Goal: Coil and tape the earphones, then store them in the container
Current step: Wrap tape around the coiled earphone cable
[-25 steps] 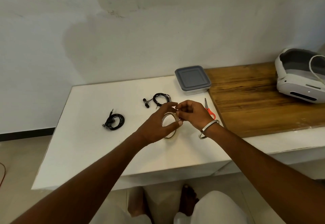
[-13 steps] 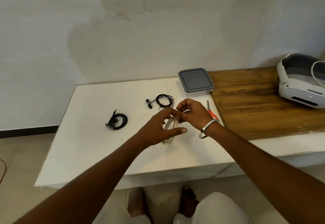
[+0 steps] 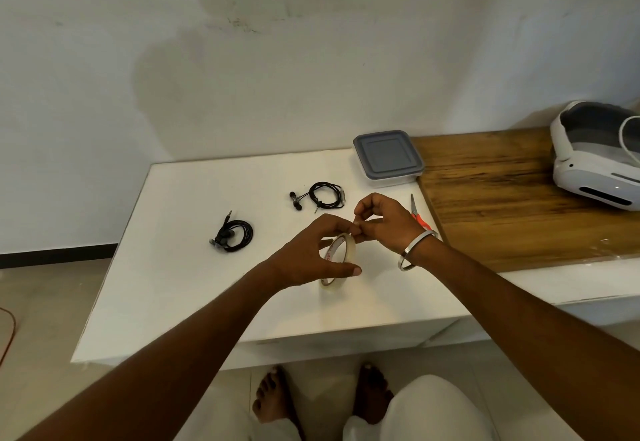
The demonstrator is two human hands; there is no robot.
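Observation:
My left hand grips a roll of clear tape, held upright just above the white table. My right hand pinches at the top edge of the roll with thumb and fingertips. Two coiled black earphones lie on the table: one coil to the left, another farther back near the middle. A clear container with a grey lid stands shut at the table's back right corner.
Red-handled scissors lie just behind my right wrist, by the edge of a wooden counter. A white headset sits on the counter at far right. My knees and feet are below the table's front edge.
The roll of tape has turned more upright in my left hand, and my right fingers have stayed at its top edge. The camera has shifted slightly.

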